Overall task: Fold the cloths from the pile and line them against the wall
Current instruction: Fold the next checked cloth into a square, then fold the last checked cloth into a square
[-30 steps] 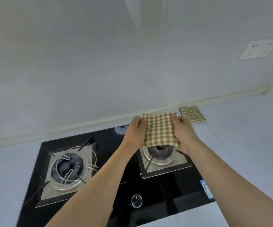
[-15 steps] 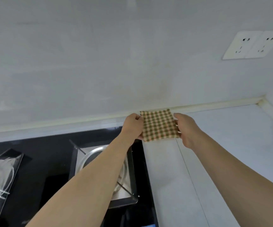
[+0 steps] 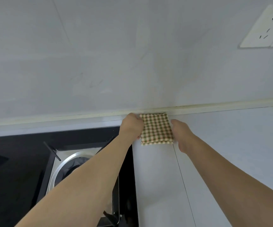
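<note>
A folded green, red and cream checked cloth (image 3: 157, 128) lies flat on the white counter (image 3: 222, 145). Its far edge touches the cream strip at the foot of the wall (image 3: 132, 63), just right of the stove. My left hand (image 3: 131, 126) has its fingers curled round the cloth's left edge. My right hand (image 3: 180, 134) lies against the right edge with relaxed fingers and grips nothing that I can see. No other cloth and no pile is in view.
A black glass gas stove (image 3: 26, 161) with a steel burner ring (image 3: 70, 166) fills the lower left, under my left forearm. A white double wall socket (image 3: 266, 28) sits at the upper right. The counter's corner is at the far right.
Both hands carried the cloth from above the burner rightward to the wall and laid it on the counter. My right hand has loosened its pinch. The view shifted right.
</note>
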Demonstrator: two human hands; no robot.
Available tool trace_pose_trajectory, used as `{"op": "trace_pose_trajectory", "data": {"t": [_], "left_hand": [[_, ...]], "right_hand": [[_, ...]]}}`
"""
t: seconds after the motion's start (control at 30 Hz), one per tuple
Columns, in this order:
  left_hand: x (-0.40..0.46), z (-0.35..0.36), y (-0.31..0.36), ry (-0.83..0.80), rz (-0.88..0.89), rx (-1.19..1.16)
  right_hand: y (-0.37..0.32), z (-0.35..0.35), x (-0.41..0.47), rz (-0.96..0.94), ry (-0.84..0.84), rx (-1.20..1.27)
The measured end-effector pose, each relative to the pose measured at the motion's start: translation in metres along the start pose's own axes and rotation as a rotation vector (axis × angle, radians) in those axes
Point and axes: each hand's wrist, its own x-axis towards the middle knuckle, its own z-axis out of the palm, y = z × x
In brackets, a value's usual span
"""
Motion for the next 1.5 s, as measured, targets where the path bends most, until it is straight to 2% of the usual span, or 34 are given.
{"op": "trace_pose_trajectory", "data": {"t": [0.13,0.33,0.47,0.7,0.93,1.17,1.27,1.5], "left_hand": [[-0.021,-0.008,0.002,0.029,0.107,0.145],[-0.069,-0.039,0.000,0.103,0.376,0.316],[-0.097,-0.079,-0.012,0.156,0.419,0.348],[-0.147,-0.163,-0.050,0.310,0.541,0.499],[-0.178,-0.277,-0.110,0.416,0.566,0.560],[-0.192,-0.401,-0.193,0.423,0.558,0.599],[-0.197,-0.449,-0.230,0.421,0.502,0.593],[-0.209,-0.523,-0.284,0.472,0.401,0.569]], "right_hand": [[0.001,0.003,-0.011,-0.042,0.075,-0.096],[0.003,0.022,-0.061,-0.380,0.107,-0.378],[0.009,0.043,-0.103,-0.507,0.093,-0.567],[0.006,0.088,-0.175,-0.656,0.063,-0.698],[-0.013,0.188,-0.251,-0.833,0.002,-0.795],[0.003,0.324,-0.325,-0.897,-0.007,-0.719],[0.009,0.373,-0.349,-0.927,-0.059,-0.771],[0.003,0.441,-0.377,-1.010,-0.156,-0.853]]}}
